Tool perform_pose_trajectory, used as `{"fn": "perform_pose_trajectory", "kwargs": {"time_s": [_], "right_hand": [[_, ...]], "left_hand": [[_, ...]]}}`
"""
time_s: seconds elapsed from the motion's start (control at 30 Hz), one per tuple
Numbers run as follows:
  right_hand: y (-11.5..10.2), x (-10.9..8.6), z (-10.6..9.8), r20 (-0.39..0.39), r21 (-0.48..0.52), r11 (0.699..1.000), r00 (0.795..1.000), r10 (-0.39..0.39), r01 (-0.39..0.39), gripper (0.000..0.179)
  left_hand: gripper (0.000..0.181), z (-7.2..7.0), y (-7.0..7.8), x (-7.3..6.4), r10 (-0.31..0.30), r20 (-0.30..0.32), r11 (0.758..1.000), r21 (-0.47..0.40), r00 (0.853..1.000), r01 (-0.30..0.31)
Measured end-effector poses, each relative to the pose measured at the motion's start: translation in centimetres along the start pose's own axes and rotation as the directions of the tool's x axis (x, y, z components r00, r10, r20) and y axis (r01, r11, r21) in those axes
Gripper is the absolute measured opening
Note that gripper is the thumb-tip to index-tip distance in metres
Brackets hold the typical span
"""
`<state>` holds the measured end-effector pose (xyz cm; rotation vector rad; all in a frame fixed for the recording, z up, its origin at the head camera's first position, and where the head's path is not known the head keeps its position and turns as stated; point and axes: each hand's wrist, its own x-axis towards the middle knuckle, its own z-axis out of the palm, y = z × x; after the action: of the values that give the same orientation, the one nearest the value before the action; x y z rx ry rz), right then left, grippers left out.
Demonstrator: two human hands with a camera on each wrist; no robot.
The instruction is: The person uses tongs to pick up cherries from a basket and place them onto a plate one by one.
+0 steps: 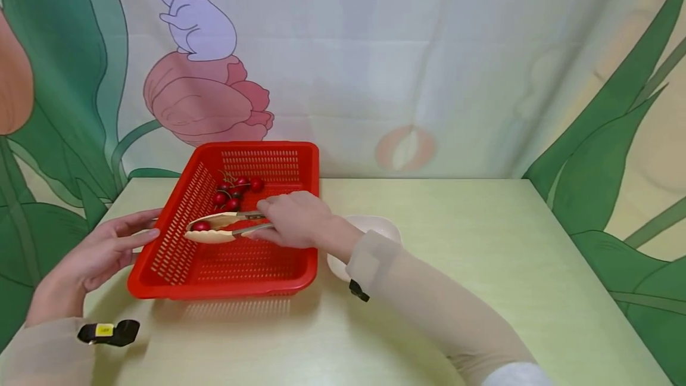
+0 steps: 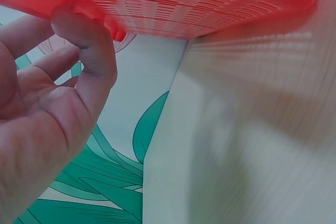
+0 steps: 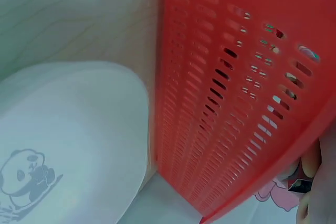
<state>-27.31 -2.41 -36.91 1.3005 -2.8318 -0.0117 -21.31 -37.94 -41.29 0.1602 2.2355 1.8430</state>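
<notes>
My right hand (image 1: 297, 218) grips a pair of tongs (image 1: 214, 235) with pale scalloped tips and metal arms, held over the red basket (image 1: 308, 267). One cherry (image 1: 201, 227) lies between the tong tips, near the basket's left wall; whether it is squeezed or lifted I cannot tell. Several more dark red cherries (image 1: 233, 202) with thin stems lie together further back in the basket. At the basket's left rim my left hand (image 1: 104, 252) holds on, its thumb on the edge; the left wrist view shows that thumb (image 2: 86, 35) bent against the red plastic.
A white dish (image 1: 377, 228) stands right of the basket, partly hidden by my right forearm. Its panda print (image 3: 26, 177) shows in the right wrist view. The pale table (image 1: 482, 243) ends at a patterned curtain (image 1: 343, 76) behind.
</notes>
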Motion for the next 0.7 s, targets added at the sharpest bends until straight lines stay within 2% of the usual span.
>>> {"fn": "perform_pose_trajectory", "kwargs": {"time_s": [0.1,0.3,0.5,0.7], "right_hand": [[0.4,-0.8,-0.4,-0.029,0.014,1.000,1.000,-0.005,0.006,0.039],[0.9,-2.0,-0.9,-0.082,0.024,0.999,0.996,-0.019,0.021,0.041],[1.6,-3.0,-1.5,-0.094,0.036,0.999,0.996,-0.001,0.004,0.042],[2.9,-4.4,-1.9,-0.108,0.102,0.994,0.993,0.038,-0.027,0.039]], "left_hand": [[0.050,0.0,0.0,0.1,0.004,0.014,1.000,-0.020,1.000,-0.003],[0.062,0.0,0.1,0.3,-0.013,0.005,0.999,0.031,1.000,0.013],[0.054,-0.1,0.0,0.0,-0.018,0.007,1.000,-0.025,1.000,0.018],[0.052,-0.3,0.0,-0.1,-0.001,0.012,0.999,-0.037,1.000,0.001]]}}
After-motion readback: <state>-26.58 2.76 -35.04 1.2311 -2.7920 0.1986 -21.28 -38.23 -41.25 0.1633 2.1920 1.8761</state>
